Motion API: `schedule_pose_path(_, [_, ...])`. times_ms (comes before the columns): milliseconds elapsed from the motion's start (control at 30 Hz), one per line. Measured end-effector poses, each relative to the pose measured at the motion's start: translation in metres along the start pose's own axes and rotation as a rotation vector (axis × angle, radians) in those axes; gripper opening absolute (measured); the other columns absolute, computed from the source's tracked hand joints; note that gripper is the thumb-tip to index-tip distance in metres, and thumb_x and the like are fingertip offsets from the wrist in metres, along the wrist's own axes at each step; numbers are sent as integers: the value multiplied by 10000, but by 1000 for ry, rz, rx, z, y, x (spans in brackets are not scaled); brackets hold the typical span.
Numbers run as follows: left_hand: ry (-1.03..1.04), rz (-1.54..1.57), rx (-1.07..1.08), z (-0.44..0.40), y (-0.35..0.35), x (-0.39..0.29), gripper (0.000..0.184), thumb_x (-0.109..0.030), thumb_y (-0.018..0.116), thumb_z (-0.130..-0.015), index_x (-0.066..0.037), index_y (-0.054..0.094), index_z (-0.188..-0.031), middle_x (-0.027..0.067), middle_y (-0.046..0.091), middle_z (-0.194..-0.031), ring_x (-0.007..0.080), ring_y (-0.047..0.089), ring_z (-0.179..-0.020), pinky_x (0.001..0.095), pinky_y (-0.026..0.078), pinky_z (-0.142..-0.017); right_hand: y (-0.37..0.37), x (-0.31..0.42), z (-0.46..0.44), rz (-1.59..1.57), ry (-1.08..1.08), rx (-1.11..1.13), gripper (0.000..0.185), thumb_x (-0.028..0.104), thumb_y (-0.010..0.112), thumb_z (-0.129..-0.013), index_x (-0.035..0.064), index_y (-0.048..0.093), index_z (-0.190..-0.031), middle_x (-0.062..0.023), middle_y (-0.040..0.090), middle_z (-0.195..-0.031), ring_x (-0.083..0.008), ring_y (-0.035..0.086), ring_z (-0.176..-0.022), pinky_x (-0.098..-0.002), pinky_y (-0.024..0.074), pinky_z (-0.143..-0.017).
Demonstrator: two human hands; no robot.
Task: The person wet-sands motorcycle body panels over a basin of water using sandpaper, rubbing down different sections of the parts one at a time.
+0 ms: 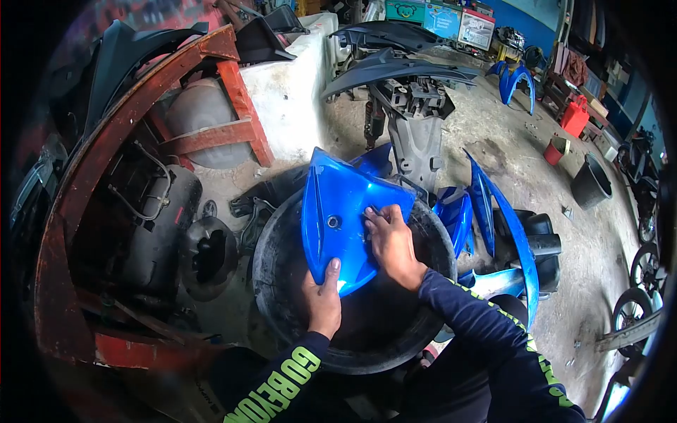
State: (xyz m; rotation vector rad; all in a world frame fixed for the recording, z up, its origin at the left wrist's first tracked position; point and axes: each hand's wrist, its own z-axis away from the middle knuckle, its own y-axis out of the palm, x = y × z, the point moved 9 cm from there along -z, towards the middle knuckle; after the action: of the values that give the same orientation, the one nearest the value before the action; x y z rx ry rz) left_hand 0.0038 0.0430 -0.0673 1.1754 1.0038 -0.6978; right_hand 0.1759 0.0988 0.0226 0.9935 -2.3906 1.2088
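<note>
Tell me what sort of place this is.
It's probably a motorbike workshop: a blue panel over a tub, loose panels beside it, and wheels at the right edge.

Was passable left of the blue panel (345, 194), crowded farther out.
Could slip between panel and basin (264, 282) rim; was blocked rightward by the right hand (393, 244) and a long blue strip (520, 247), leftward by a red wooden frame (204, 138).

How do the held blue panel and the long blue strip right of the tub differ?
The blue panel is broad, while the long blue strip is narrow and curved. The panel is over the black tub, the strip right of it. The left hand and right hand touch the panel, not the strip. Both are glossy blue.
</note>
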Motion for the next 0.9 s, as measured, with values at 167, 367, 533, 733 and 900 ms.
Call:
schedule_pose_path(167, [-32,1,7,-4,-5,2,434,-321,730,-915,23,627,-1159,73,669,-1067,150,607,-946,317,480,-872,22,-11,13,-397,131,14,228,105,660,-916,26,663,-1130,-168,562,-958,-321,619,-726,-424,517,-627])
schedule_pose_path(367, [-42,15,-8,-3,-6,0,417,-306,735,-913,17,630,-1155,69,669,-1065,140,606,-938,307,479,-862,4,22,24,-70,-143,-70,189,67,626,-928,8,652,-1106,-166,550,-936,-315,629,-708,-418,521,-602])
schedule_pose_path(533, [-33,-17,28,0,-3,2,405,-303,734,-914,12,636,-1149,63,671,-1046,131,603,-920,303,481,-848,4,-12,-2,-71,92,22,166,90,630,-944,19,661,-1091,-159,560,-929,-294,635,-718,-397,526,-621])
schedule_pose_path(733, [-20,23,-7,-2,-5,-3,400,-301,728,-918,14,641,-1147,59,673,-1034,126,601,-909,301,490,-823,19,-31,3,-355,264,74,227,80,638,-929,8,647,-1144,-177,535,-977,-340,628,-771,-428,529,-647])
schedule_pose_path(900, [-53,10,18,-5,-8,2,402,-245,712,-930,23,599,-1208,70,656,-1091,152,608,-974,317,491,-893,38,-23,28,-283,39,19,220,69,647,-909,30,663,-1126,-174,547,-988,-330,637,-802,-432,531,-640])
